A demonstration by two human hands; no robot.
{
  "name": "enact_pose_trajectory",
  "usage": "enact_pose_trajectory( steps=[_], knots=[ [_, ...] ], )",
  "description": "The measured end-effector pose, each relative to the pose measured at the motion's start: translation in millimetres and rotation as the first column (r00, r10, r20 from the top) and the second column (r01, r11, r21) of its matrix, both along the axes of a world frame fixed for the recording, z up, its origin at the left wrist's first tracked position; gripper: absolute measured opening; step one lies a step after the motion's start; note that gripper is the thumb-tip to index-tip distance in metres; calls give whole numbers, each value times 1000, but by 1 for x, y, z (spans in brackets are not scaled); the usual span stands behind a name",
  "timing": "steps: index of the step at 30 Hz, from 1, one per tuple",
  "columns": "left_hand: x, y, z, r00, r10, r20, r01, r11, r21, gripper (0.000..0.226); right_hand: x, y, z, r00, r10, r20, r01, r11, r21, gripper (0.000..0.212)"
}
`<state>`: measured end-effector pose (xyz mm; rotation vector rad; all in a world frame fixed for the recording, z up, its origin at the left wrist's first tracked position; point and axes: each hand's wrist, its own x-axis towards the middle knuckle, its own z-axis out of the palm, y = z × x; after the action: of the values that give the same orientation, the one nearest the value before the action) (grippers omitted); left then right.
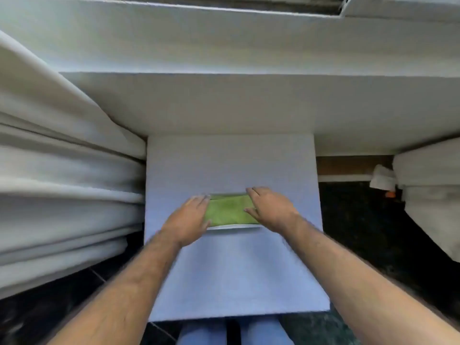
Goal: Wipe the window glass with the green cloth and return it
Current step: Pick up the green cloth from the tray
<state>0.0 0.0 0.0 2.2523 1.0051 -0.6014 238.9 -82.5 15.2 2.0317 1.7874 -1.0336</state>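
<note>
A folded green cloth (227, 211) lies in a shallow white tray (234, 227) in the middle of a small white table (231, 270). My left hand (188, 220) rests over the cloth's left end, fingers extended and close together. My right hand (270, 210) lies over its right end, fingers flat and pointing left. Both hands touch the cloth; no grip on it shows. The window frame (249, 8) runs along the top edge, with almost no glass in view.
A wide white sill (224, 103) steps out behind the table. White curtain folds (62, 183) hang at the left and more white fabric (433, 195) at the right. Dark floor (361, 232) lies on both sides, with a small white and orange object (383, 183) at the right.
</note>
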Motion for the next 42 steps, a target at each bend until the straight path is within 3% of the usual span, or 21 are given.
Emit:
enact_pose_trajectory(
  steps=[6, 11, 14, 19, 23, 26, 30, 33, 35, 42],
  knots=[
    [7, -15, -65, 990, -136, -45, 142, 976, 167, 62, -12, -13, -67, 991, 103, 85, -103, 995, -8, 56],
    [19, -18, -83, 994, -84, -76, 101, 962, 255, 63, -20, -12, -89, 979, 100, 176, -107, 994, 30, 52],
    [26, -19, -87, 990, -84, -111, 114, 949, 294, 52, -25, -11, -95, 976, 51, 213, -65, 996, 58, 45],
    [30, -10, -80, 991, 18, -130, 5, 985, 171, 34, -24, 1, -88, 973, 27, 231, -39, 998, 49, 40],
    [26, 2, -60, 977, 207, -51, -210, 975, -68, 27, -25, 7, -68, 983, -13, 185, 9, 1000, 24, 46],
    [18, 10, -37, 946, 319, -66, -324, 938, -122, 25, -21, 14, -45, 985, -64, 157, 56, 997, 58, 55],
    [15, 30, 15, 924, 383, -8, -382, 920, -93, 48, -9, 29, 7, 991, -81, 109, 72, 994, 84, 34],
    [16, 48, 67, 896, 444, 18, -442, 895, -64, 24, 0, 45, 58, 990, -120, 78, 105, 978, 178, 18],
    [19, 62, 108, 867, 489, 94, -487, 872, -44, 21, 5, 56, 100, 989, -128, 79, 104, 960, 259, 10],
    [22, 113, 261, 754, 533, 384, -559, 828, -51, 32, 26, 89, 267, 988, -143, 50, 105, 883, 458, 26]
  ],
)
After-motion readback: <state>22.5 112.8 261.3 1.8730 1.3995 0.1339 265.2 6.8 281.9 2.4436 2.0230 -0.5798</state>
